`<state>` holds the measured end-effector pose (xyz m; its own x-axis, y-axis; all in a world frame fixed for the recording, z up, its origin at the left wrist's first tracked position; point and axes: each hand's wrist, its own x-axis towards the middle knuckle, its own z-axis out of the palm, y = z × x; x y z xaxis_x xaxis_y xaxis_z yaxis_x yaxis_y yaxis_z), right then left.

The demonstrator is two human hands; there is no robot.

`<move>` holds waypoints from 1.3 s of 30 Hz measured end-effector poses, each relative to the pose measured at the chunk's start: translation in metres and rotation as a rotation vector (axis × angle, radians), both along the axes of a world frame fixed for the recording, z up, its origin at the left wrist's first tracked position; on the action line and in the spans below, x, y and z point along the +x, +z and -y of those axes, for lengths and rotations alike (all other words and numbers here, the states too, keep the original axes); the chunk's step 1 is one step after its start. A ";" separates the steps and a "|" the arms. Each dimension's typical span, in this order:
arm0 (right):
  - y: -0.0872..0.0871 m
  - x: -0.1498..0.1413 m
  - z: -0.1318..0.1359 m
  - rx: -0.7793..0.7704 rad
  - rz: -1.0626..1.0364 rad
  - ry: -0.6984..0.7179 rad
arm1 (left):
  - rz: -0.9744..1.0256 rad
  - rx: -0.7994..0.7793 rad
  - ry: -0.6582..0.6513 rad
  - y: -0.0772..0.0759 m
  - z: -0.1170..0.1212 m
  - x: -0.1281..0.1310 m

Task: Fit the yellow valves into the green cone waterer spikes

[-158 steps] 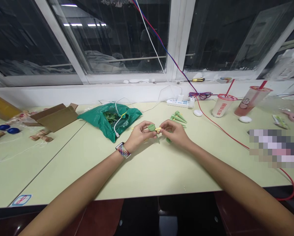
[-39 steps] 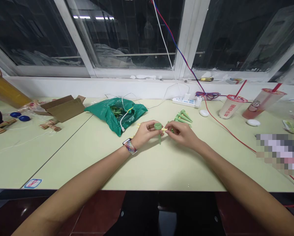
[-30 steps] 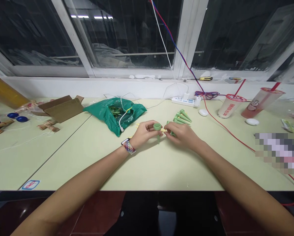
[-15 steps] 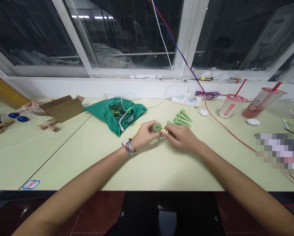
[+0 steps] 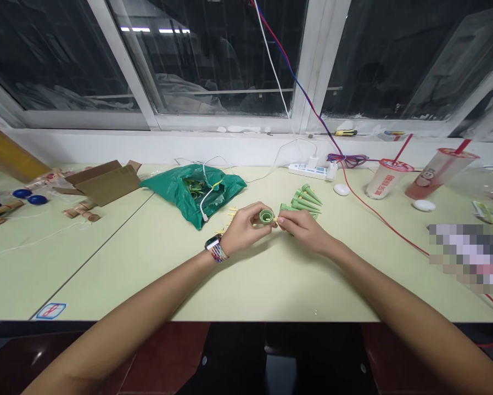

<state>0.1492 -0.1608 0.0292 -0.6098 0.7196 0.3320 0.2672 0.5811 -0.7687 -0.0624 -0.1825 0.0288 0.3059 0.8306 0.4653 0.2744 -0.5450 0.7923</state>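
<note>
My left hand holds a green plastic cone spike, its round open end facing up and its tip hidden behind the fingers. My right hand pinches a small yellow plastic piece against the spike's rim. Just beyond my right hand lies a bunch of similar green cone spikes, partly hidden by the hand. Several thin yellow sticks lie on the table beyond my left hand. A multicoloured watch strap circles my left wrist.
A green plastic bag holding green parts lies under a white cable. Further off are a cardboard box, a power strip, a red wire, and plastic cups with straws. Blue and wooden pieces lie left.
The spike has tilted so its open end faces up and its tip no longer shows. My right hand has moved slightly nearer the viewer, and the head view has shifted a little.
</note>
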 end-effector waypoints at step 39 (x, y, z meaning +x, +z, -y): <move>-0.004 -0.003 0.005 0.282 0.047 -0.015 | 0.165 -0.354 -0.180 0.004 0.002 0.000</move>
<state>0.1461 -0.1659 0.0253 -0.6195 0.6117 0.4920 0.3084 0.7660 -0.5640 -0.0627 -0.1847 0.0331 0.4065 0.8878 0.2160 0.0539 -0.2593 0.9643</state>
